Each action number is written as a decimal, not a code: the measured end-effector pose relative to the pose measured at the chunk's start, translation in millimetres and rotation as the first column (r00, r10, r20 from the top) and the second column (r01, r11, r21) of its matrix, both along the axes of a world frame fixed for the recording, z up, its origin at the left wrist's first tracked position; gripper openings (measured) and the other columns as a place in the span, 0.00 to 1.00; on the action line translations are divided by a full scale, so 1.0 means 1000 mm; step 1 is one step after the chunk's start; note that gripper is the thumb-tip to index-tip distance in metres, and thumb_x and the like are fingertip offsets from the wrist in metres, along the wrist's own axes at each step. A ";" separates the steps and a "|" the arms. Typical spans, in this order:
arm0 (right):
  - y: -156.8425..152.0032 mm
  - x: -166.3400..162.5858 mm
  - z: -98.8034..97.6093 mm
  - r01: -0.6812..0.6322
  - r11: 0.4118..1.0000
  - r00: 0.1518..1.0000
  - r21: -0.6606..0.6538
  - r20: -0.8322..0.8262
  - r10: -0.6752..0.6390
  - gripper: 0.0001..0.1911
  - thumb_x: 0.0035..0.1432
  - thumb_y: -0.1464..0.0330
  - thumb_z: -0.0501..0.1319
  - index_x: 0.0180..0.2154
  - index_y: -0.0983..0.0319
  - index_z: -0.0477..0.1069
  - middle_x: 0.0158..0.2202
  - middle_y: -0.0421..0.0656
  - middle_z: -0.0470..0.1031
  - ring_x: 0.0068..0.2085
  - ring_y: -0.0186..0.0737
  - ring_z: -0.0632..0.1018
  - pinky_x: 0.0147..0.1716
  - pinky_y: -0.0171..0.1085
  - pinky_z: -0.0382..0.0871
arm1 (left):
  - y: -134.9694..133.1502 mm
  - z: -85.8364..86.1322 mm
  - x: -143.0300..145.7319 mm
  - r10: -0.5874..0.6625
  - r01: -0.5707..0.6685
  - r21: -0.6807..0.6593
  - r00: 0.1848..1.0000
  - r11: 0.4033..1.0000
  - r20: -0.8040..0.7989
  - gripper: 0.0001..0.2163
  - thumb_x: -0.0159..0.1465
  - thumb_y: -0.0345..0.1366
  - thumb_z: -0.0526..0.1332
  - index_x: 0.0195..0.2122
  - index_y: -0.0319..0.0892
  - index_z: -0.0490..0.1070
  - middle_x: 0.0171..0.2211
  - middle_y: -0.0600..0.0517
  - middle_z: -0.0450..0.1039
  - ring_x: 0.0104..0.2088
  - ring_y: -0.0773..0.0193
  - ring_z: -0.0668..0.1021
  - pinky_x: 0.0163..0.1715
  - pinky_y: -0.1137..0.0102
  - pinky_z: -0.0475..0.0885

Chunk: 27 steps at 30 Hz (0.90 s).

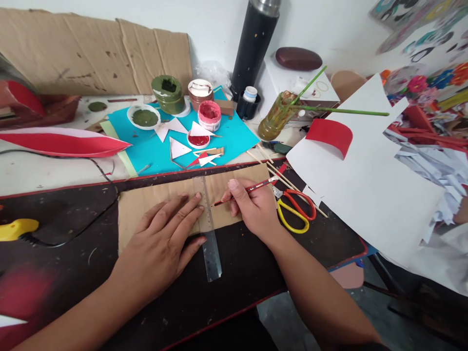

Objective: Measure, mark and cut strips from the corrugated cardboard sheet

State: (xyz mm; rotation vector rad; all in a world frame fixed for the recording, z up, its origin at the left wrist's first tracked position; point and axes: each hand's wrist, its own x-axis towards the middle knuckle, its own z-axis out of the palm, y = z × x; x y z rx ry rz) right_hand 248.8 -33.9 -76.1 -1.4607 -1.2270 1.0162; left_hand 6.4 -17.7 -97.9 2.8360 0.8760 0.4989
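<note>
Pretty crowded worktop [244,268], tbh. At the back there's a blue sheet [237,139] loaded with a green paint jar [171,102], a red paint pot [209,117], little lids of paint and some white paper triangles [179,147]. The black flask [255,48] stands behind all that near the wall. Off to the right, a big white sheet [369,190] with a red flap takes up loads of room, and a yellow tool [18,229] with a black cord sits at the far left. Tightest spot is by the right hand [258,209]: the scissors [293,222] lie just beside it, blades mostly hidden, with thin sticks [318,207] around them.

Left hand [166,224] is palm down, fingers stretched forward and slightly apart, not closed around anything. Right one's curled in a writing grip, thumb and fingers pinched on a red pencil [258,186], point aimed left.

The cardboard piece [137,209] lies under both hands. A clear ruler [212,258] crosses it between them, near end sticking out past the cardboard, left fingertips on its left edge. Pencil tip is just off its right edge.
</note>
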 end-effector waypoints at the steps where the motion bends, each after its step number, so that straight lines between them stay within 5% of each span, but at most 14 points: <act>1: 0.000 0.000 0.000 -0.001 1.000 1.000 0.004 0.002 0.001 0.32 0.76 0.43 0.58 0.30 0.60 0.80 0.18 0.36 0.71 0.20 0.34 0.73 0.25 0.35 0.68 | 0.000 0.000 0.000 0.001 -0.001 -0.004 1.000 1.000 0.000 0.22 0.78 0.43 0.60 0.69 0.38 0.70 0.73 0.40 0.71 0.70 0.36 0.74 0.67 0.46 0.66; 27: -0.001 0.001 -0.002 -0.023 1.000 0.997 0.001 0.080 0.023 0.32 0.77 0.44 0.57 0.32 0.59 0.82 0.18 0.36 0.72 0.21 0.36 0.74 0.27 0.36 0.69 | 0.000 0.001 -0.001 0.018 -0.019 -0.043 1.000 0.999 -0.006 0.24 0.78 0.43 0.60 0.72 0.43 0.67 0.74 0.42 0.70 0.72 0.39 0.73 0.68 0.46 0.68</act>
